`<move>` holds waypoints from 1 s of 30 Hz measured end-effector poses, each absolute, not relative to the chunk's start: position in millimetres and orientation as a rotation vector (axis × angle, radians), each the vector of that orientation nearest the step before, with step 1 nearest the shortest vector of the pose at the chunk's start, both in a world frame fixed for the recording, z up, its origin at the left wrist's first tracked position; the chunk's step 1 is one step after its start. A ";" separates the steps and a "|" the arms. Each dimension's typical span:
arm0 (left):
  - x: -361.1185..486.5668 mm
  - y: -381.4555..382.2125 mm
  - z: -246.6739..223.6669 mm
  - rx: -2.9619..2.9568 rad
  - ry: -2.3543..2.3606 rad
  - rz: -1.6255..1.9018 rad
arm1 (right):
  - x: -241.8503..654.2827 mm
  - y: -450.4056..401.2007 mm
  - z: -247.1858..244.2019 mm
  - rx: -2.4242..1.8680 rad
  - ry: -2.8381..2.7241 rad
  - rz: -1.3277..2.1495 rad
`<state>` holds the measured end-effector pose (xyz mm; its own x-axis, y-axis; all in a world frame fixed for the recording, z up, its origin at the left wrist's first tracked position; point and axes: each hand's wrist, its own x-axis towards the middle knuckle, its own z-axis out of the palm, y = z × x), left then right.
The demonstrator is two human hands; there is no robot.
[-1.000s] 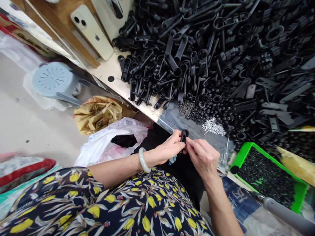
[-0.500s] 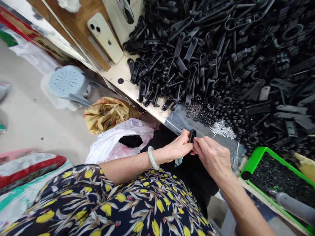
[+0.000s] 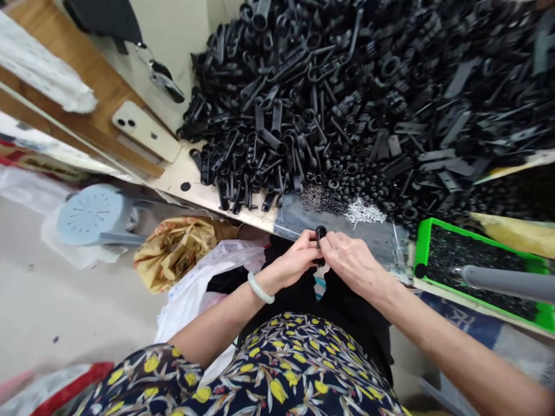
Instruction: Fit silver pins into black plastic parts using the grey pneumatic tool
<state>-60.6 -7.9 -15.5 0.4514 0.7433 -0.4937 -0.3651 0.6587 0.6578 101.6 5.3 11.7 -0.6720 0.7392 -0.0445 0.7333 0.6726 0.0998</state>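
Pinching a black part (image 3: 321,232), the left hand (image 3: 293,263) has its grip closed on it, just off the near edge of the surface (image 3: 255,219). The right hand (image 3: 352,257) touches the part from the other side, fingers bent; whether its grip is clamped on it too, I cannot tell. Near both hands, silver pins (image 3: 365,212) lie heaped on a grey sheet (image 3: 299,218). Black levers (image 3: 277,124) pile up behind. A green tray (image 3: 422,244) of dark bits stands to the right; a phone (image 3: 150,133) rests to the left.
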 end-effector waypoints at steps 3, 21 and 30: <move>-64.5 -7.1 -18.6 0.410 0.796 0.746 | 101.1 -12.7 12.8 1.269 2.847 0.212; -48.4 -5.4 -6.1 0.504 0.860 0.819 | 216.8 86.7 22.5 3.067 2.285 0.013; -41.7 0.9 0.7 0.460 0.803 0.784 | 220.7 117.8 20.2 2.891 2.166 0.180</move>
